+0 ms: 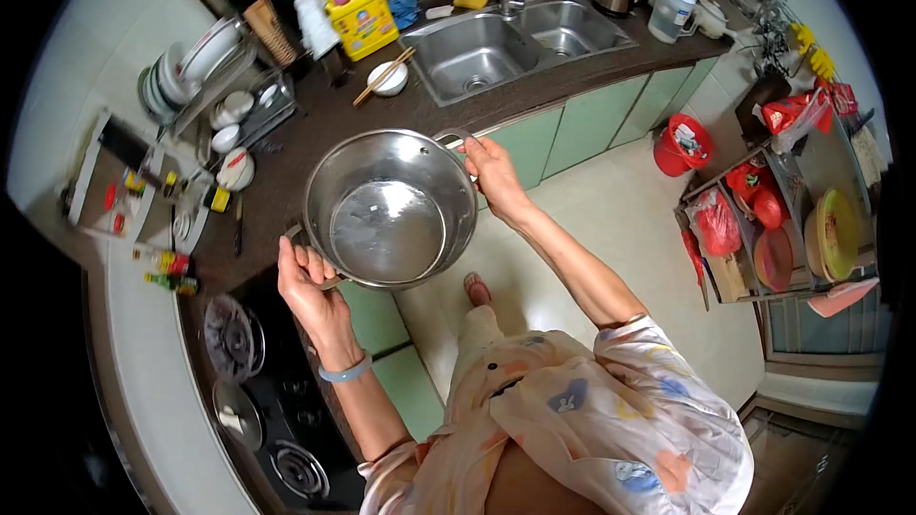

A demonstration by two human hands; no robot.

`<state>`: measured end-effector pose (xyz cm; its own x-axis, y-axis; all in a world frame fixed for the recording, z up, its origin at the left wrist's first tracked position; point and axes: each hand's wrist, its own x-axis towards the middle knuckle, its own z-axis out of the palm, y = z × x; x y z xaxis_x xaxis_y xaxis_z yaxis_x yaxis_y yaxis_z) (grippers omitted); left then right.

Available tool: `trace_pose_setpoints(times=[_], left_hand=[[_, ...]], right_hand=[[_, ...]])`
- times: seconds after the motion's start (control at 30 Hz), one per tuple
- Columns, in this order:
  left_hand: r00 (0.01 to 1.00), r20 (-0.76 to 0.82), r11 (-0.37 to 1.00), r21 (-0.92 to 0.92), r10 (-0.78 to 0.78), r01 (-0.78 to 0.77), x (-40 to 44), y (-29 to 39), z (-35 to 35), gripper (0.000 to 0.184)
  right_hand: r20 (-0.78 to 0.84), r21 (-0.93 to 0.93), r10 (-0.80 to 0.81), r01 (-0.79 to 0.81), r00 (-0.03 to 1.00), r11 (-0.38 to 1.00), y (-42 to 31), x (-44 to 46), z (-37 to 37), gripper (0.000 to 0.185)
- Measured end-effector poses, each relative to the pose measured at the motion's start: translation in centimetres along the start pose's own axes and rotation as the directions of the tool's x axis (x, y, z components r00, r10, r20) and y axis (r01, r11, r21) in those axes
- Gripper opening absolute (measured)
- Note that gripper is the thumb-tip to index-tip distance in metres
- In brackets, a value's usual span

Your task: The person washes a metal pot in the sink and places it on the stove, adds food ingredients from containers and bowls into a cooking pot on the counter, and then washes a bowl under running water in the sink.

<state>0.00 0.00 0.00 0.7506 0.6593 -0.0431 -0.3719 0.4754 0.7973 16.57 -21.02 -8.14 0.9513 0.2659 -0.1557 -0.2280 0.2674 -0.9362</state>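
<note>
A large steel pot (pixel 389 210) is held up in front of the body, its open top facing the camera, and its shiny inside holds no food that I can make out. My left hand (pixel 310 288) has its fingers around the handle at the pot's lower left. At the upper right, my right hand (pixel 494 172) grips the opposite handle. Beyond the pot, on the dark counter (pixel 286 167), a white bowl (pixel 387 78) has chopsticks (pixel 385 76) lying across it.
A double sink (pixel 477 55) is at the back, with a yellow jug (pixel 363 19) left of it. The stove (pixel 296 420) lies lower left, a dish rack (pixel 248 100) upper left. A red bin (pixel 682 145) and shelf rack (pixel 787 219) stand right.
</note>
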Motion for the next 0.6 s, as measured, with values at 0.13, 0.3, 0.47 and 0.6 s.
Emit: trace_pose_setpoints(times=[0.13,0.3,0.47,0.6], left_hand=[[0.992,0.027,0.992,-0.013,-0.125,0.125,5.1,-5.5,7.1,0.033],[0.964,0.163,0.977,-0.002,-0.212,0.215,14.5,-10.6,13.3,0.034],[0.939,0.224,0.966,0.055,-0.260,0.254,22.5,-15.9,19.0,0.037],[0.943,0.209,0.965,0.105,-0.258,0.241,26.0,-19.2,22.6,0.038]], right_hand=[[-0.112,-0.042,0.012,-0.017,0.994,0.999,-2.1,6.7,-6.4,0.026],[-0.221,-0.065,0.006,-0.021,0.975,0.998,-5.1,15.9,-10.1,0.027],[-0.250,0.058,0.027,-0.012,0.968,0.998,-6.2,23.3,-14.4,0.032],[-0.233,0.095,0.060,-0.038,0.971,0.995,-7.2,28.8,-17.6,0.037]])
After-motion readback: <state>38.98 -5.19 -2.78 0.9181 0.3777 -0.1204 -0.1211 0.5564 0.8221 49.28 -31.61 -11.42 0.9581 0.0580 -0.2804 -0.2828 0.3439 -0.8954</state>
